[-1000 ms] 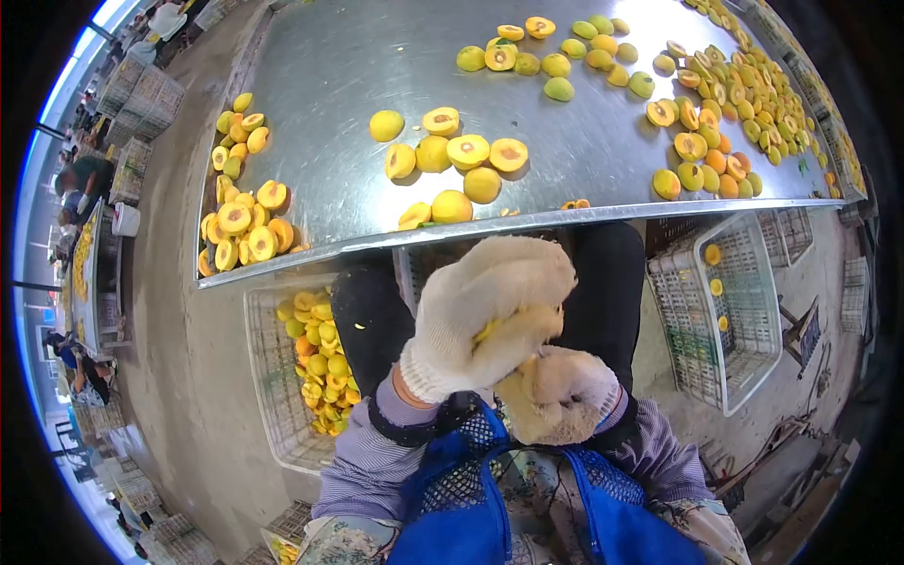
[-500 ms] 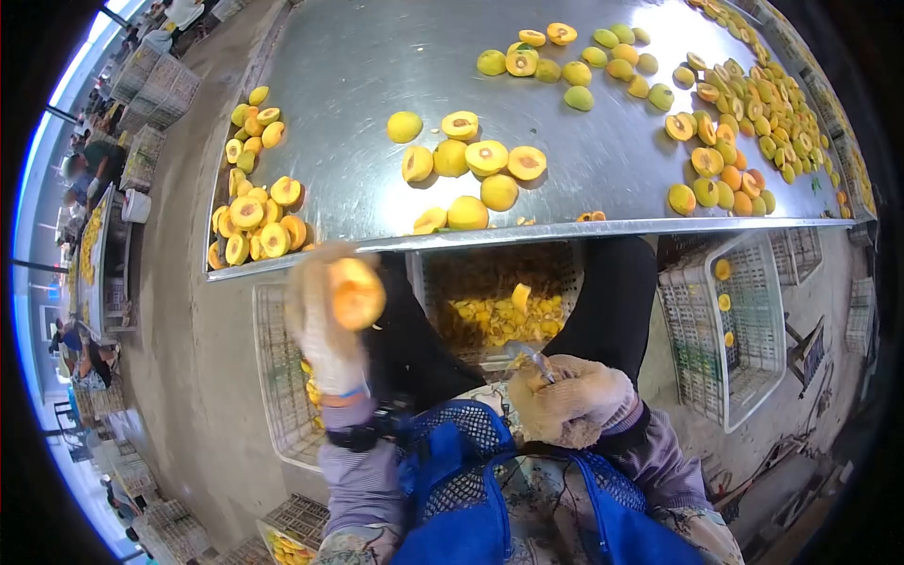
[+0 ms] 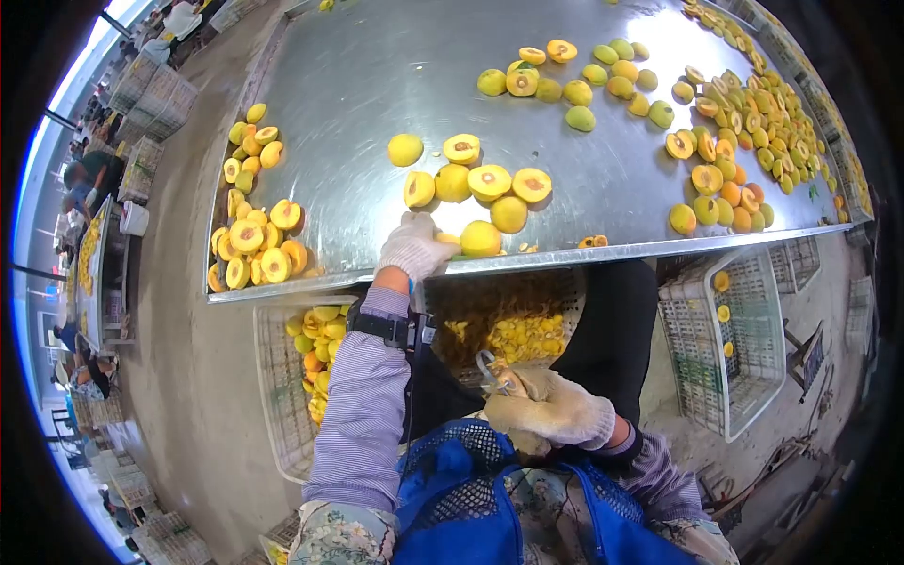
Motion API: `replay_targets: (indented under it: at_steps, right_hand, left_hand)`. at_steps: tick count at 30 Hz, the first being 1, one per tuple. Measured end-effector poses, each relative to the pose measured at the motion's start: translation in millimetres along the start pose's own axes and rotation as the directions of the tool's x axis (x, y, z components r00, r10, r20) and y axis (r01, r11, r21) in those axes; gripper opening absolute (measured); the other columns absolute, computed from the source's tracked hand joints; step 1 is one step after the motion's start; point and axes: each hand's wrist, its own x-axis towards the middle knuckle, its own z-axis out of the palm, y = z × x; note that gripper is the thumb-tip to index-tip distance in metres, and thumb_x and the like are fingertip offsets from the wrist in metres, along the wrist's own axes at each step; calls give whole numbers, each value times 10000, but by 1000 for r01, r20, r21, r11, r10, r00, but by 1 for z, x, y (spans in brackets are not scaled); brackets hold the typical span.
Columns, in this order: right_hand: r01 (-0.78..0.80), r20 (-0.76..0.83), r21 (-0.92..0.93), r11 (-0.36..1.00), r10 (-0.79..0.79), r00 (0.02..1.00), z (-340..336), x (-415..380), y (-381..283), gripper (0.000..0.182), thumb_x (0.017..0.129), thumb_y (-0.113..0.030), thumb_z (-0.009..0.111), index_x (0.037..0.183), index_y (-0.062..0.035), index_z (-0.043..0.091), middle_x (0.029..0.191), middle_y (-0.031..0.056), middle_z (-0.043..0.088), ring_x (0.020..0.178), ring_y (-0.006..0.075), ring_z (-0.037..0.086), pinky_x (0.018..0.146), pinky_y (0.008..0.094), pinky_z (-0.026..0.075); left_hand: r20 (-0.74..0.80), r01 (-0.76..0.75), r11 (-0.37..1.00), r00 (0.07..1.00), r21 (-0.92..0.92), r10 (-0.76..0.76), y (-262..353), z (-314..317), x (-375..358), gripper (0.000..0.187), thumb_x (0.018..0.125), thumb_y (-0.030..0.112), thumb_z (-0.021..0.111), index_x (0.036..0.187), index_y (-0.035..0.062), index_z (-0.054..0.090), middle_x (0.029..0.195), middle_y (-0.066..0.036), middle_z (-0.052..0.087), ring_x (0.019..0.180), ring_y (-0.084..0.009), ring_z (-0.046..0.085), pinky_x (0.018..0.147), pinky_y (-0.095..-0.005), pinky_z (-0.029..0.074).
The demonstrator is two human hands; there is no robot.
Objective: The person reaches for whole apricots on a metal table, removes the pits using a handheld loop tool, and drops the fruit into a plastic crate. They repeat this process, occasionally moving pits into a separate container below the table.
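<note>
My left hand (image 3: pixel 414 247), in a pale knit glove, reaches over the near edge of the metal table (image 3: pixel 348 141). Its fingers close round a partly hidden yellow fruit piece (image 3: pixel 449 238), beside a whole-looking peach (image 3: pixel 480 239). My right hand (image 3: pixel 551 407), gloved too, is above my lap and wrapped round a small metal tool (image 3: pixel 490 369) with a curved loop end. Several halved peaches (image 3: pixel 489 183) lie cut side up just beyond my left hand. Below the table edge, between my legs, a crate holds yellow fruit bits (image 3: pixel 527 337).
Peach halves (image 3: pixel 248 236) are piled at the table's left corner, and a large heap (image 3: pixel 753 118) lies at the right. One crate of peaches (image 3: pixel 318 344) stands left of my legs, another crate (image 3: pixel 725 330) right. People work at a far table (image 3: pixel 91 254) on the left.
My left hand has moved up and right to the table edge, and the peach half it held no longer shows in it. My right hand has shifted slightly left with the tool.
</note>
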Motion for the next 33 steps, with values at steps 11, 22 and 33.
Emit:
replay_targets:
  at_steps: [11,22,33]
  right_hand:
    - [166,-245,-5,986,-162,956,-3,3,-10,211,910,-288,579,833,-92,563,637,-25,536,559,80,508,520,248,398]
    - [59,-263,-15,998,-61,963,-13,-8,-2,207,913,-276,558,848,-81,579,610,-1,543,528,113,518,504,277,398]
    - [48,-306,-211,976,-113,945,-7,6,7,330,893,-409,584,900,-79,593,643,38,586,573,142,568,560,290,450]
  left_hand:
    - [-140,-122,-83,955,-989,261,27,-11,-112,367,968,257,527,1249,21,528,1074,-103,627,892,-162,613,659,-226,480]
    - [-620,5,991,780,-132,-87,-107,5,-140,303,877,135,635,1148,1,636,1091,-143,667,1002,-236,628,908,-338,481]
    - [-400,-614,754,768,-234,501,44,35,-30,339,817,332,644,1119,177,641,1236,-110,579,1196,-284,537,965,-387,458]
